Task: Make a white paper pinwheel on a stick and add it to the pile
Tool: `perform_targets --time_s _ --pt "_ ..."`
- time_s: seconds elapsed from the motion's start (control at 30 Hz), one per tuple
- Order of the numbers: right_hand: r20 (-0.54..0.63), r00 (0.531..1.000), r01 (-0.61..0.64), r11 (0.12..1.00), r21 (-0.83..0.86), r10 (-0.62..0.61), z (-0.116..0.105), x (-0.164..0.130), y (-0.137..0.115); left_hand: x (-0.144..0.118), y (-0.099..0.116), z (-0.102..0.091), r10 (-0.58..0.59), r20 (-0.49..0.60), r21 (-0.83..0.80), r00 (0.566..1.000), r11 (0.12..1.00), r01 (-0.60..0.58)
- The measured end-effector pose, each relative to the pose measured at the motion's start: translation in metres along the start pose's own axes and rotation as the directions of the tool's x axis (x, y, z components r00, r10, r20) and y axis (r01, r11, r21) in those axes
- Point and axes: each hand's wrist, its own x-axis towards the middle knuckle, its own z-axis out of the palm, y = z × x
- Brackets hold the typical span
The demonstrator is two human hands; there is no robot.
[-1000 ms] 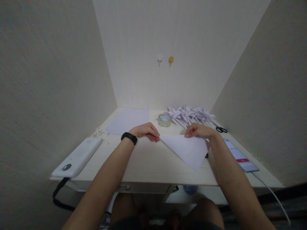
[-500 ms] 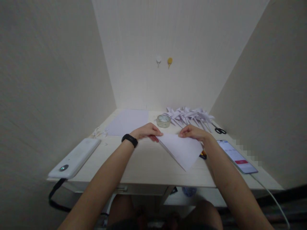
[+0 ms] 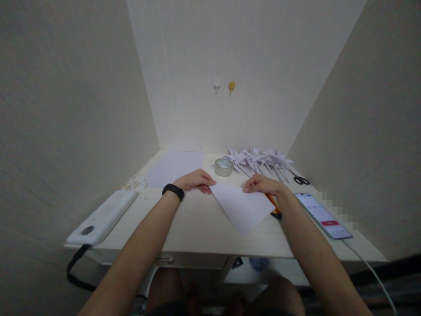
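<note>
Both hands hold a white sheet of paper (image 3: 241,210) over the middle of the desk, one corner pointing toward me. My left hand (image 3: 197,180), with a black band on its wrist, pinches the paper's left corner between thumb and fingers. Along the far edge, my right hand (image 3: 259,184) grips the sheet with its thumb on top. An orange and black tool (image 3: 276,213) lies partly hidden beneath the paper and my right wrist; its kind I cannot make out. Beyond my hands stands a roll of clear tape (image 3: 223,167).
Several folded paper pinwheels (image 3: 258,160) are heaped at the back right, beside black-handled scissors (image 3: 301,180). A phone (image 3: 324,216) with a cable lies at right. Flat paper (image 3: 176,166) rests at back left; a white device (image 3: 101,217) sits at the left edge, near white scraps (image 3: 135,182).
The paper and both hands have shifted slightly left. The sheet's near corner has swung left, and more of the orange tool shows under it.
</note>
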Motion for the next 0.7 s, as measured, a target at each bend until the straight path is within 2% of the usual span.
perform_targets --time_s 0.2,0.37,0.53,0.7 --pt "-0.018 1.0 0.015 0.999 0.042 -0.015 0.004 0.006 0.005 -0.001 0.004 -0.001 0.036 -0.075 -0.006 0.997 0.999 -0.036" --pt "-0.065 0.998 -0.019 0.998 0.055 0.022 0.008 0.009 0.004 -0.001 0.004 -0.004 0.07 -0.158 0.018 0.985 0.997 -0.068" --pt "-0.069 0.996 -0.046 0.997 0.059 0.05 0.011 0.011 0.006 0.001 -0.001 -0.006 0.133 -0.132 -0.045 0.982 0.989 -0.14" --pt "-0.042 0.999 -0.005 1.0 0.022 0.006 0.013 0.013 0.006 0.001 0.001 -0.003 0.215 -0.147 -0.149 0.965 0.96 -0.237"
